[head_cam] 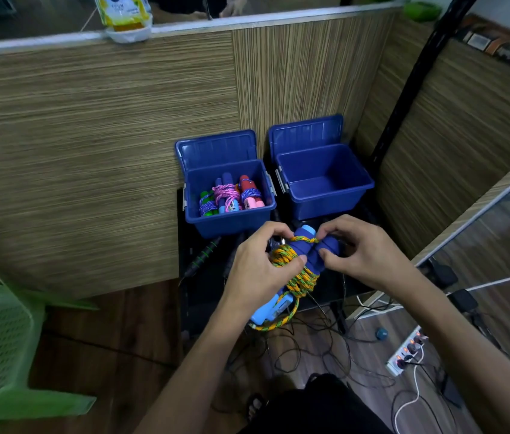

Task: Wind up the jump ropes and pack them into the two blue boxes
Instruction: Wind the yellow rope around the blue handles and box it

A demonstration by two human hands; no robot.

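Both my hands hold one jump rope (302, 278) with blue foam handles and a yellow-green cord wound round them. My left hand (258, 264) grips the handles and the cord loops. My right hand (353, 249) pinches the cord end at the handle tops. Two open blue boxes stand just beyond on a black stand. The left blue box (231, 220) holds three wound ropes with green, blue and pink handles. The right blue box (325, 202) has nothing in it. A black rope with a green-ringed handle (205, 255) lies on the stand left of my hands.
Wood-grain partitions enclose the stand behind and to the right. A green plastic chair (0, 339) stands at the left. A power strip (407, 352) and tangled cables lie on the floor at the lower right. A bottle (125, 14) sits on the partition ledge.
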